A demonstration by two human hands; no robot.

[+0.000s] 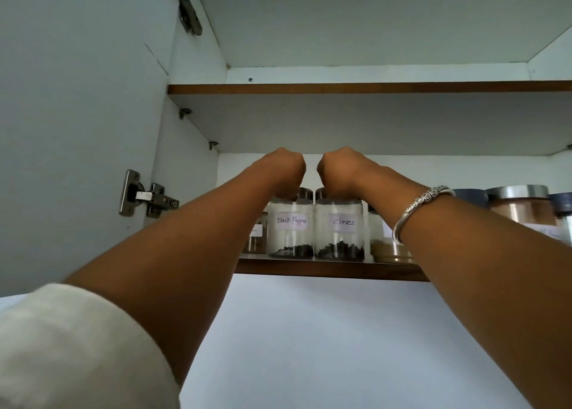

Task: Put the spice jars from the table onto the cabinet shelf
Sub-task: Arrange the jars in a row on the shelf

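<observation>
Two clear glass spice jars with dark lids stand side by side on the lower cabinet shelf (pixel 325 268). One is labelled Black Pepper (pixel 291 232), the other Cloves (pixel 340 234). My left hand (pixel 283 172) grips the lid of the Black Pepper jar from above. My right hand (pixel 339 172) grips the lid of the Cloves jar the same way. Both jars rest upright near the shelf's front edge. My fingers are hidden behind the backs of my hands.
Another small jar (pixel 257 238) stands left of the Black Pepper jar, and a jar of brown powder (pixel 387 247) to the right. Larger steel-lidded containers (pixel 523 206) fill the shelf's right. An upper shelf (pixel 371 87) hangs above. The open door with hinges (pixel 145 196) is on the left.
</observation>
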